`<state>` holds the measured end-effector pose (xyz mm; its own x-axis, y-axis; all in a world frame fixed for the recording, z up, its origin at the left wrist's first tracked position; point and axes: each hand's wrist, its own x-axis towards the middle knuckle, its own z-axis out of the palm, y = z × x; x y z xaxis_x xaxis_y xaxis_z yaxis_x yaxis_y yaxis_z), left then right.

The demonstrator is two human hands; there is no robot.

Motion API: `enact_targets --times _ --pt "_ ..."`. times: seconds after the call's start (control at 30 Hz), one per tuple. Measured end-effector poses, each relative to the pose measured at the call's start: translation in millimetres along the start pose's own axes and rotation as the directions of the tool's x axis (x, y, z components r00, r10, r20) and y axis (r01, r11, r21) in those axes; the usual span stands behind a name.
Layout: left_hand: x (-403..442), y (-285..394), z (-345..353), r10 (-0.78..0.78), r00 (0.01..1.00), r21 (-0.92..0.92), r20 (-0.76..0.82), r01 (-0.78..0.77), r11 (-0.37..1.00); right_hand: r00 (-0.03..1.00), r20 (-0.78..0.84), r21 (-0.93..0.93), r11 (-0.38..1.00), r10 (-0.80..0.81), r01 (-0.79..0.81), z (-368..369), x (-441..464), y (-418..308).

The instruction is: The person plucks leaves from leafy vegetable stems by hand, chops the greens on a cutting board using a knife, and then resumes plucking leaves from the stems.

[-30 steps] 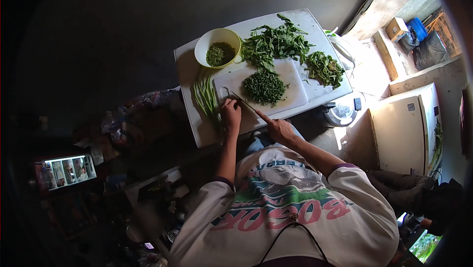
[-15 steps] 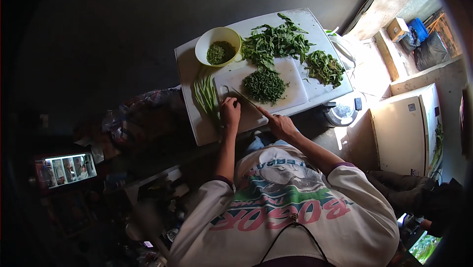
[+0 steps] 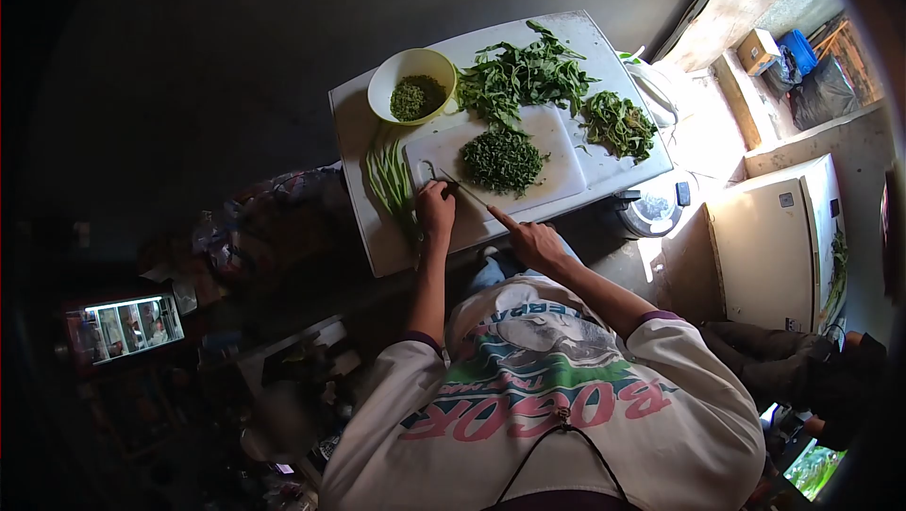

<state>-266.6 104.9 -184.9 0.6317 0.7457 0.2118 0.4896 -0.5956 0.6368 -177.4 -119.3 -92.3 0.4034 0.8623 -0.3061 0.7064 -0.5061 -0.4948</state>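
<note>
In my right hand (image 3: 535, 241) is a knife (image 3: 469, 189), its handle gripped with the index finger stretched along it. The blade slants over the white cutting board (image 3: 564, 157), its tip near my left hand. My left hand (image 3: 435, 210) rests at the board's left near corner, fingers curled down; what they pinch is hidden. A small green piece (image 3: 429, 169) lies just beyond those fingers. Finely chopped greens (image 3: 501, 161) are heaped mid-board, right of the blade. Long pale-green stalks (image 3: 388, 179) lie on the table left of the board, close to my left hand.
A yellow-rimmed bowl (image 3: 381, 98) with chopped greens stands at the table's back left. Leafy greens (image 3: 528, 77) lie behind the board, and a pile of trimmings (image 3: 618, 124) at right. Beyond the white table (image 3: 344, 124) are a lidded pot (image 3: 651, 213) and a fridge (image 3: 763, 245).
The view has shifted slightly, moving the table a little left and up. Both hands stay near the same spots; the knife hand has moved slightly left and nearer my body.
</note>
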Motion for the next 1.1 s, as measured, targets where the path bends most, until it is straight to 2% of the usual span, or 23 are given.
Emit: enact_targets --times 0.07,0.13,0.23,0.37,0.63,0.77,0.83,0.87,0.93,1.03,1.1 --pt "0.4 5.5 -5.4 0.002 1.0 0.012 0.012 -0.002 1.0 1.0 0.0 0.01 1.0 -0.003 0.003 1.5 1.9 -0.5" --pt "0.5 2.8 -5.6 0.078 0.997 -0.008 0.02 -0.078 0.997 1.0 0.014 0.038 0.999 -0.002 0.002 8.3 8.6 2.4" --pt "0.8 -1.9 -8.7 0.056 0.995 -0.008 0.086 -0.056 0.998 1.0 0.003 0.038 0.999 -0.002 0.002 18.1 24.5 2.4" --pt "3.8 -8.3 -4.1 0.073 0.995 0.0 0.072 -0.073 0.997 0.996 -0.081 0.054 0.997 -0.042 0.046 24.8 32.2 0.8" --pt "8.3 -6.4 2.5 0.079 0.997 0.032 0.024 -0.08 0.996 0.999 -0.021 0.05 0.998 0.025 -0.024 2.3 12.3 4.5" --pt "7.1 -3.6 0.0 0.045 0.999 -0.037 0.018 -0.044 0.998 0.998 -0.045 0.043 0.998 0.043 -0.042 0.8 6.6 5.0" --pt "7.1 -3.9 -0.9 -0.057 0.997 -0.079 0.059 0.062 0.995 0.997 -0.05 0.046 0.997 0.057 -0.055 -0.9 4.6 3.1" --pt "7.5 -4.4 -0.4 -0.057 0.997 -0.08 0.06 0.062 0.995 0.997 -0.05 0.045 0.997 0.06 -0.057 -1.9 3.1 2.1" --pt "7.5 -9.7 2.9 0.035 0.999 -0.009 -0.016 -0.035 0.999 0.998 -0.015 0.044 0.997 0.066 -0.065 -8.3 -1.4 -3.7" --pt "7.9 -6.5 -3.2 0.044 0.997 0.058 0.064 -0.047 0.997 0.999 0.028 0.057 0.997 0.041 -0.043 -16.0 -6.7 -10.1" --pt "6.5 -5.6 -4.5 0.058 0.997 0.043 0.047 -0.06 0.997 0.999 0.03 0.055 0.998 0.039 -0.041 -9.9 -4.3 -8.7"
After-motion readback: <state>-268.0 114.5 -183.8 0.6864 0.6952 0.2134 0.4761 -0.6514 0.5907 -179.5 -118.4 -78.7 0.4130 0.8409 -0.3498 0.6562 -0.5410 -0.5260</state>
